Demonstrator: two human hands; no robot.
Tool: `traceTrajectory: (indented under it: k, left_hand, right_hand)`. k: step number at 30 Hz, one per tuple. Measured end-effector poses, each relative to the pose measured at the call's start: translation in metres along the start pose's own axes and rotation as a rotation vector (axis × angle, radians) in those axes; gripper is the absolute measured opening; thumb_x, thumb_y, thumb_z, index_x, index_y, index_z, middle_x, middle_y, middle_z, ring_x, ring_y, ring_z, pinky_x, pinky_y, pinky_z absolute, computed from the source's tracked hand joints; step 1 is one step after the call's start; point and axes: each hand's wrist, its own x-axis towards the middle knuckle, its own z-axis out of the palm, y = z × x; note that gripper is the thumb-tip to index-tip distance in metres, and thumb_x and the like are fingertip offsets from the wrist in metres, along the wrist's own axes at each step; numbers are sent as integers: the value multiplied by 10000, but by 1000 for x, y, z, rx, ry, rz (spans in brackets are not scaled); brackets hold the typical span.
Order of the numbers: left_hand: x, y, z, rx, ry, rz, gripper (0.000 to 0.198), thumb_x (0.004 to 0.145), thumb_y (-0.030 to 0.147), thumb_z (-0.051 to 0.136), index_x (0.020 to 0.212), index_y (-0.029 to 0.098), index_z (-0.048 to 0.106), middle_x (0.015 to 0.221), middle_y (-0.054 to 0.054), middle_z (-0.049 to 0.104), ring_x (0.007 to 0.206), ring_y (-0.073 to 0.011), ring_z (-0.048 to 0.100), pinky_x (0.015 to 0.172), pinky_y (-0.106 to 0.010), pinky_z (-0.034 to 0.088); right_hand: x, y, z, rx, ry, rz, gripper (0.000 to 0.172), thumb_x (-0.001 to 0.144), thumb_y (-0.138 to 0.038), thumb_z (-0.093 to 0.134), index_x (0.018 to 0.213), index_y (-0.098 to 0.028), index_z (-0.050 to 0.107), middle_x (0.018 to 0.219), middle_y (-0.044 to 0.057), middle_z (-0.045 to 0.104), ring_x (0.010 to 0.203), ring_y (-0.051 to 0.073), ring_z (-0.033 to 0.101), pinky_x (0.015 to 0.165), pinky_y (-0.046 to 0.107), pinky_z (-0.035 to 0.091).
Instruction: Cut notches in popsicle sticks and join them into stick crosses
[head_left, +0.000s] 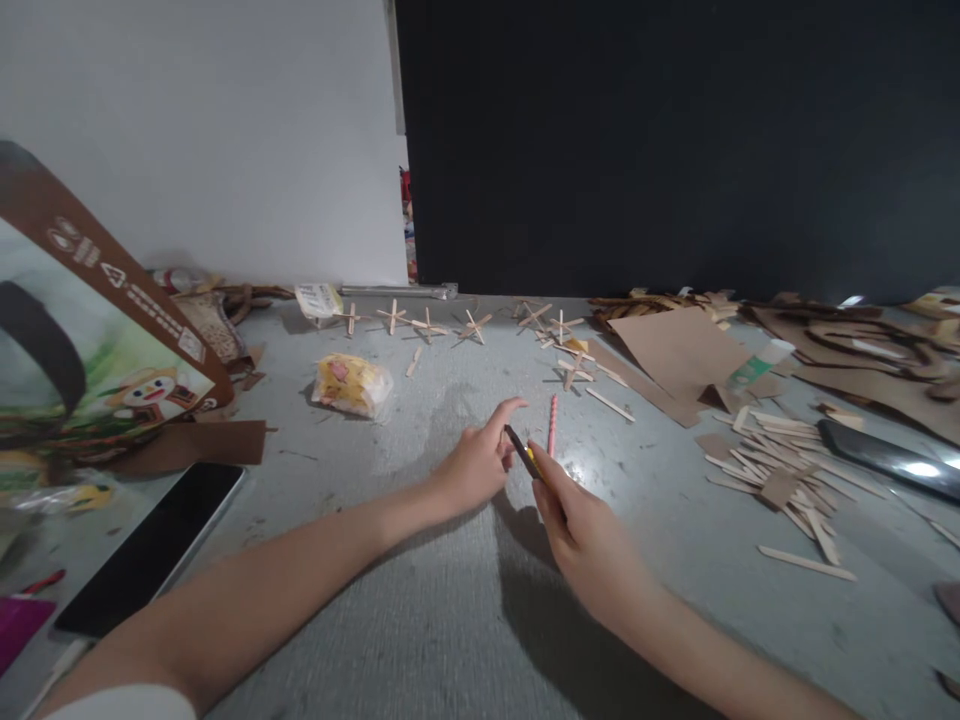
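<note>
My right hand (pixel 589 540) is closed around a slim black and yellow utility knife (pixel 526 455), its front end tilted up toward my other hand. My left hand (pixel 476 465) is close by that end, with the index finger stretched out and the other fingers partly curled; no object shows in it. Whether the knife touches the left fingers I cannot tell. A pink striped stick (pixel 553 420) lies on the grey table just beyond the knife. Farther back, several small crossed pieces of wooden craft sticks (pixel 474 327) stand in a loose row.
On the right are a pile of craft sticks (pixel 795 470), a glue stick (pixel 759 365), brown cardboard (pixel 667 350) and a dark shiny object (pixel 892 460). A wrapped yellow packet (pixel 349 385) sits left of centre. A phone (pixel 154 545) and a large printed bag (pixel 112 330) are at left.
</note>
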Motion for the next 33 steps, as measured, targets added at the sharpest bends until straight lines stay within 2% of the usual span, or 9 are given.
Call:
traceTrajectory:
  k: [4, 7, 15, 25, 29, 33]
  left_hand:
    - [0, 3, 0, 6, -6, -10, 794, 817, -26, 484, 1553, 270, 477, 655, 75, 581, 633, -129, 555, 655, -222, 415]
    - [0, 3, 1, -7, -2, -4, 765, 839, -13, 495, 1550, 272, 486, 659, 72, 591, 623, -126, 551, 650, -221, 415]
    - [0, 4, 4, -53, 13, -19, 828, 785, -52, 517, 1552, 258, 474, 635, 87, 574, 603, -117, 553, 631, -212, 407]
    - [-1, 8, 4, -51, 37, -28, 802, 787, -31, 531, 1538, 250, 496, 621, 88, 535, 613, -122, 551, 635, -215, 417]
    - [-1, 9, 4, -58, 45, -29, 804, 768, -36, 542, 1519, 250, 514, 618, 89, 552, 608, -121, 560, 641, -216, 425]
    - [-2, 8, 7, -63, 54, -29, 742, 814, -12, 549, 1510, 243, 517, 630, 80, 583, 608, -120, 576, 644, -217, 434]
  right_hand:
    - [-1, 2, 1, -7, -11, 35, 521, 1078, -345, 350, 1482, -125, 595, 980, 173, 818, 718, 237, 757, 606, 293, 538]
    - [-2, 2, 3, -45, 1, 21, 540, 1085, -366, 329, 1473, -101, 596, 959, 181, 812, 739, 248, 763, 613, 300, 537]
    - [-6, 3, 11, -79, 36, -17, 537, 1092, -343, 313, 1503, -102, 561, 1126, 224, 802, 896, 276, 793, 689, 333, 576]
    - [-6, 2, 4, -92, 29, -41, 514, 1100, -350, 330, 1481, -122, 588, 1043, 203, 812, 805, 258, 779, 645, 314, 559]
    - [-6, 3, 7, -98, 36, -38, 530, 1100, -352, 317, 1489, -107, 581, 1059, 222, 806, 846, 277, 785, 669, 338, 580]
    - [-6, 6, 10, -109, 47, -40, 553, 1102, -366, 303, 1482, -75, 579, 1117, 250, 798, 907, 298, 798, 687, 353, 596]
